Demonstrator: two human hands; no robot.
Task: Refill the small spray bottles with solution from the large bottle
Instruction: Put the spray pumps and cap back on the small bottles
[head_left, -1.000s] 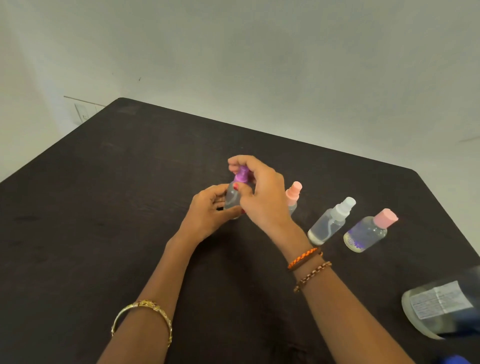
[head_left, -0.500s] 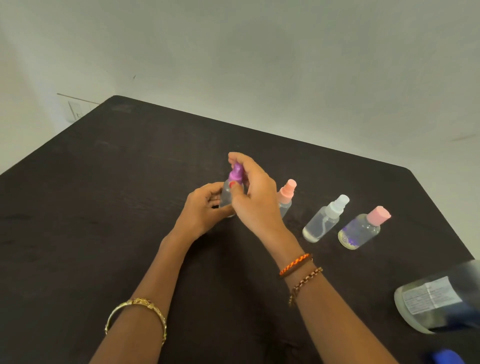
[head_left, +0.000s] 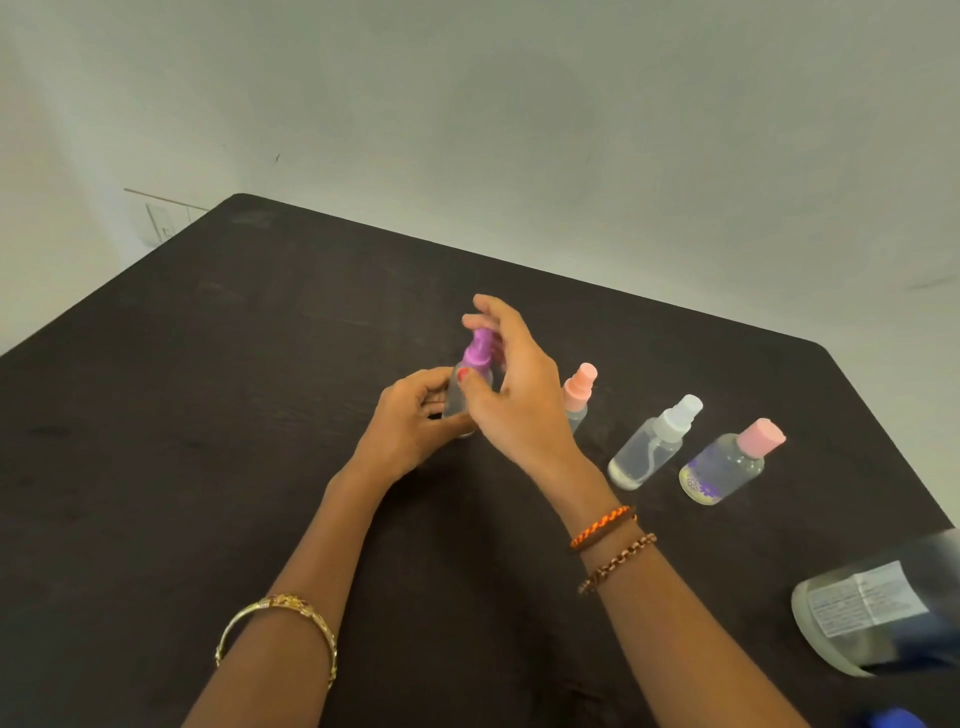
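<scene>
Left hand (head_left: 415, 423) gripping the clear body of a purple-capped spray bottle (head_left: 470, 382) upright on the dark worktop (head_left: 208, 415), right hand (head_left: 514, 395) pinching its purple top, three small bottles (head_left: 649, 441) just right of the hands, large bottle (head_left: 878, 618) lying further right, nearer the person.

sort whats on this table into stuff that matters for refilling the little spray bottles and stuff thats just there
Part of the job:
purple-capped bottle, held by left hand, right hand at its cap
peach-capped bottle
white-capped bottle
pink-capped bottle
large bottle

Just there:
wall socket
blue object at the frame's bottom edge
</scene>
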